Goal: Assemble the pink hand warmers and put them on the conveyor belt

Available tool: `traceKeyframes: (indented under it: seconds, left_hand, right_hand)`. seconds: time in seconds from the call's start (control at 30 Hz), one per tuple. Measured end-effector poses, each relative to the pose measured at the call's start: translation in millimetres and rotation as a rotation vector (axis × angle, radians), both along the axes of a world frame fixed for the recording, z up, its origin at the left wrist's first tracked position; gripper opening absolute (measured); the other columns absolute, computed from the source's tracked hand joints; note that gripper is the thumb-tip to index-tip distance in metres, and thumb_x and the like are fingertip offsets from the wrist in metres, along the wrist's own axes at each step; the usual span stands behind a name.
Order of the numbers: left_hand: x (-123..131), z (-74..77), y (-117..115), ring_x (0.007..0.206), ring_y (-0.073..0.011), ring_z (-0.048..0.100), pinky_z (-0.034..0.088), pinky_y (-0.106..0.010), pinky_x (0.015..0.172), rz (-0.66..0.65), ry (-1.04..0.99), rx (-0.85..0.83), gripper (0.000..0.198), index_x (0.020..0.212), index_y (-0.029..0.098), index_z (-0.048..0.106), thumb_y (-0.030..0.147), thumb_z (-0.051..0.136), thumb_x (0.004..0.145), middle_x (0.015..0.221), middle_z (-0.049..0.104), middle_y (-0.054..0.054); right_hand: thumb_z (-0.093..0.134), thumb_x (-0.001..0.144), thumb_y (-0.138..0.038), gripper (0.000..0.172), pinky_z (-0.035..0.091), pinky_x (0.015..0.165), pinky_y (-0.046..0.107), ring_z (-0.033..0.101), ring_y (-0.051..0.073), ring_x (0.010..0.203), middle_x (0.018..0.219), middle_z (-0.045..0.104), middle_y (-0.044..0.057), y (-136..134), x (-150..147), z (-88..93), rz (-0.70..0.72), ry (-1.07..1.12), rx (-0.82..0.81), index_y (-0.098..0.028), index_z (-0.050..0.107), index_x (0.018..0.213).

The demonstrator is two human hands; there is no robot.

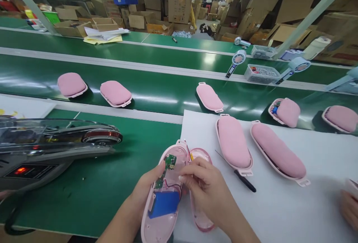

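My left hand (145,185) grips an open pink plastic case half (156,230) by its left side. Inside it are a green circuit board (170,161), a blue battery pack (164,203) and thin red and black wires (176,186). My right hand (207,187) is over the case's right edge, thumb and fingertips pinched together; what lies between them is hidden. Under that hand lies a second pink shell (203,215), partly covered. A black-handled screwdriver (246,181) rests on the white sheet to the right, its shaft beside a closed pink case (233,142).
Another long pink case (279,153) lies farther right. A grey machine (56,157) with a clear cover fills the left. Several pink cases (116,93) sit along the green conveyor belt (162,93). Beyond are handheld fans (237,58) and a screw tray (261,74). Another person's hand (349,209) shows at right.
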State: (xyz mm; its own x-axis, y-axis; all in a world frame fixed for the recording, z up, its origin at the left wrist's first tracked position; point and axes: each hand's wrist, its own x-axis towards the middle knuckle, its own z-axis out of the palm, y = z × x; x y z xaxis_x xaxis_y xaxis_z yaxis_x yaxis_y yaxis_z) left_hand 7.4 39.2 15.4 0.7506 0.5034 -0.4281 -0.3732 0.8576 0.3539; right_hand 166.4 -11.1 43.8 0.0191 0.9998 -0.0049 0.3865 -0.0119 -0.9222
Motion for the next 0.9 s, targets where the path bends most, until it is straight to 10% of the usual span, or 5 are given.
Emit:
traceKeyframes:
  seconds: [0.27,0.53,0.9]
  left_hand:
    - [1,4.2,-5,0.080,-0.0249,0.070,0.049,-0.034,0.080,0.007,0.052,0.072,0.061,0.132,0.011,0.053,0.045,0.064,0.081,0.089,0.075,-0.012]
    - [4,7.9,-10,0.099,-0.0264,0.066,0.050,-0.032,0.079,0.041,0.051,0.080,0.070,0.137,0.014,0.047,0.044,0.068,0.077,0.107,0.072,-0.013]
    - [8,3.6,-16,0.098,-0.0302,0.065,0.047,-0.038,0.088,0.029,0.085,0.246,0.084,0.139,0.014,0.044,0.053,0.072,0.070,0.107,0.070,-0.014]
  right_hand:
    - [0.049,0.090,-0.021,0.018,0.041,0.049,0.021,0.054,0.011,0.052,0.060,0.061,-0.005,1,-2,-1.8,0.014,-0.128,-0.063,-0.022,0.063,0.078]
    - [0.044,0.093,-0.016,0.023,0.051,0.057,0.023,0.070,0.016,0.072,0.084,0.074,0.007,-5,-3,-21.6,-0.243,-0.586,0.566,-0.013,0.066,0.097]
    - [0.044,0.084,-0.027,0.025,0.033,0.051,0.022,0.045,0.011,0.055,0.057,0.051,-0.003,-4,-7,7.2,-0.035,0.043,-0.281,-0.020,0.049,0.060]
